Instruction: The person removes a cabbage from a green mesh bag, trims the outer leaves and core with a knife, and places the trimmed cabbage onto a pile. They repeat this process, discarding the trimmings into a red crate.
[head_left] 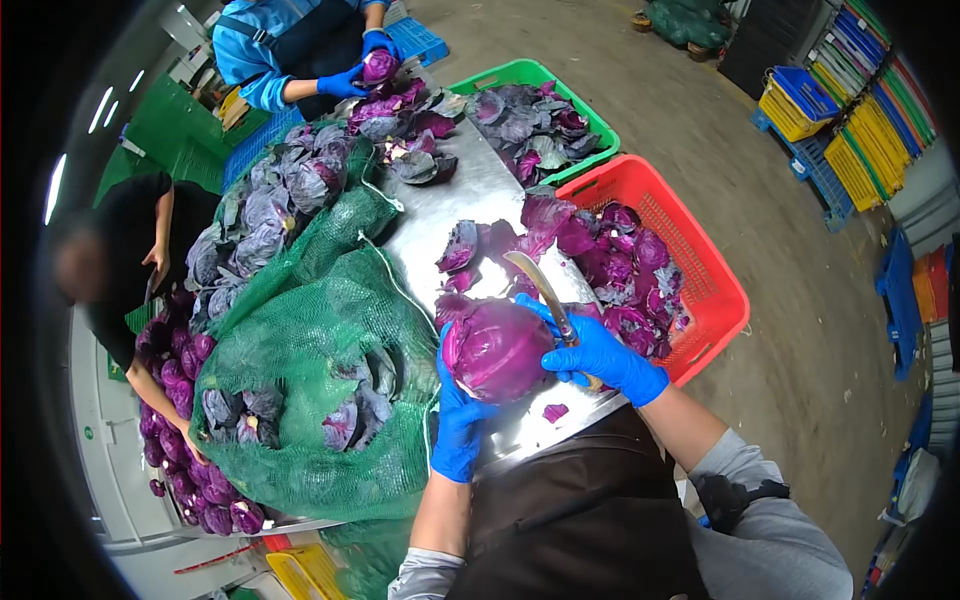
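Though near knife [543, 289], cabbage [497, 350] in left hand [461, 412].

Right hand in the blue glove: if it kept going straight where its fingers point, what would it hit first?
The peeled red cabbage, just ahead of the right hand holding the curved knife. The fingers may already touch it; depth is hard to judge.

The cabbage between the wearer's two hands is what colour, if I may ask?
The cabbage is purple; it shows best in the head view.

Yellow crates [866, 150], blue pallet [812, 178], brownish floor [800, 330]
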